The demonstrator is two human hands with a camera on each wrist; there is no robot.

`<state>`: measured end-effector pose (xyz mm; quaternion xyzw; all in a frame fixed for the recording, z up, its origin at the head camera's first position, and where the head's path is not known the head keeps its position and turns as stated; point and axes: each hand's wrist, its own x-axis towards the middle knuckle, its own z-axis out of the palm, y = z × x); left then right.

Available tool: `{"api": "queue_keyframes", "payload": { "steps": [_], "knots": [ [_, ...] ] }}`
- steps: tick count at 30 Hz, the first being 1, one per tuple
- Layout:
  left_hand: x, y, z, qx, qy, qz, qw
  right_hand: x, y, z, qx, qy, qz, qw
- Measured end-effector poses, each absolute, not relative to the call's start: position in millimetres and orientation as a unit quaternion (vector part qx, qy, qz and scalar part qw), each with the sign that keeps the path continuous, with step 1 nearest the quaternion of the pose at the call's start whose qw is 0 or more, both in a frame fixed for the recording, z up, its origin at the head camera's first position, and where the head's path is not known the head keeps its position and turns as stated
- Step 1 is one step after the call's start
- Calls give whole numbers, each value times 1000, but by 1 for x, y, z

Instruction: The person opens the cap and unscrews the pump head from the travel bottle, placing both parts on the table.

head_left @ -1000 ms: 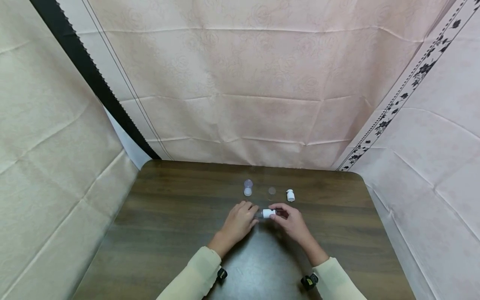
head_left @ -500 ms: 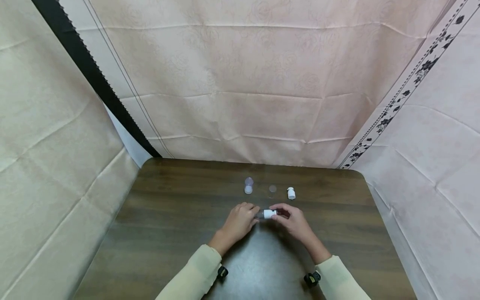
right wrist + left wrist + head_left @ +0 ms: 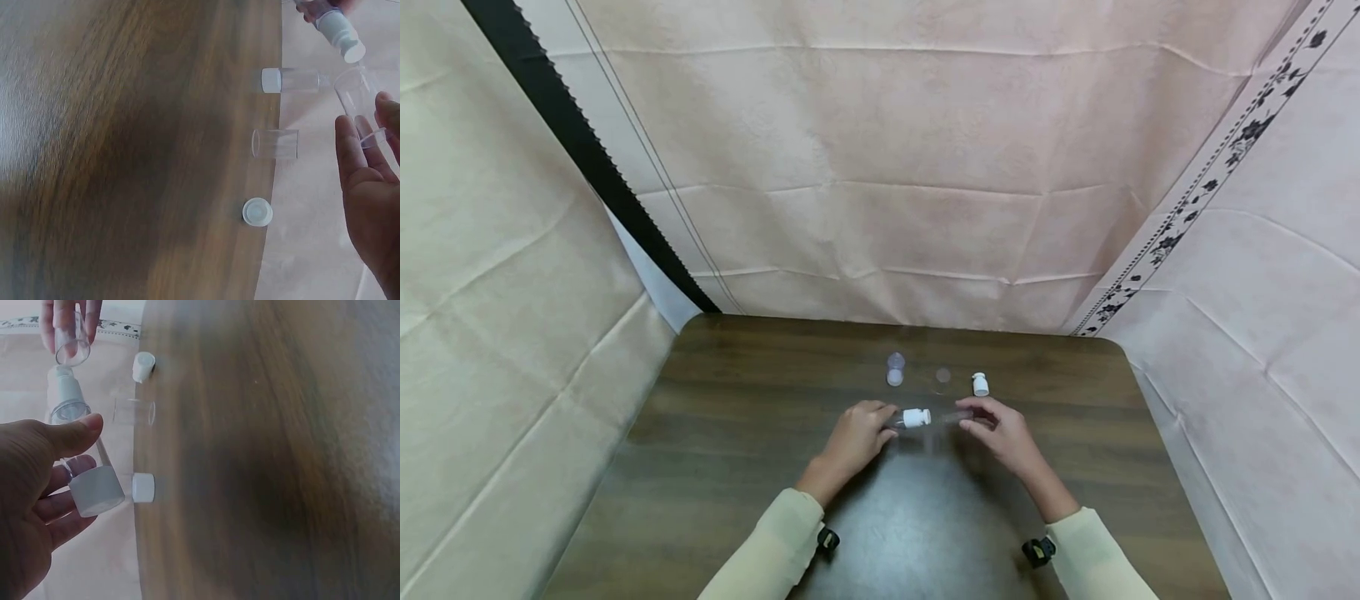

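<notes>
Your left hand [image 3: 850, 435] grips a white-topped, clear cylindrical plastic bottle [image 3: 914, 418], your right hand [image 3: 1006, 435] a clear, tube-shaped plastic cover [image 3: 355, 97].

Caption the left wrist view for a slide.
Left hand grips a clear bottle with white top and base, while the right hand holds a clear cylinder near the top.

The bottle [image 3: 97, 490] looks like smooth plastic, part of it see-through. The clear cap [image 3: 357, 95] looks like shiny plastic too. The table [image 3: 898, 521] looks like shiny wood. The wrinkly cloth [image 3: 850, 125] looks dull.
</notes>
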<state>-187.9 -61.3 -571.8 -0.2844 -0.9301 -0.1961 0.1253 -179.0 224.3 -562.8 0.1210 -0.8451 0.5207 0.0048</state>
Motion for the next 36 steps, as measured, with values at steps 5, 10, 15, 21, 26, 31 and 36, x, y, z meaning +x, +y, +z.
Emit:
{"api": "queue_keyframes", "payload": {
  "steps": [5,10,15,21,26,31,36],
  "knots": [
    [-190,-66,-575,-274,-928,-212,136,-182,224,-563,123,-865,485,31],
    [-190,-69,-579,-272,-925,-225,140,-187,219,-563,139,-900,409,59],
    [-189,-71,-581,-262,-925,-235,141,-195,211,-566,186,-920,330,104],
    [-188,-73,-581,-262,-922,-238,156,-206,203,-577,219,-921,297,123],
    [-188,-75,-583,-256,-923,-242,155,-212,196,-585,229,-930,266,111],
    [-187,-75,-585,-250,-925,-241,154,-217,189,-591,250,-936,223,106],
    [-186,-75,-585,-247,-927,-239,148,-220,185,-594,242,-945,203,85]
  ]
}}
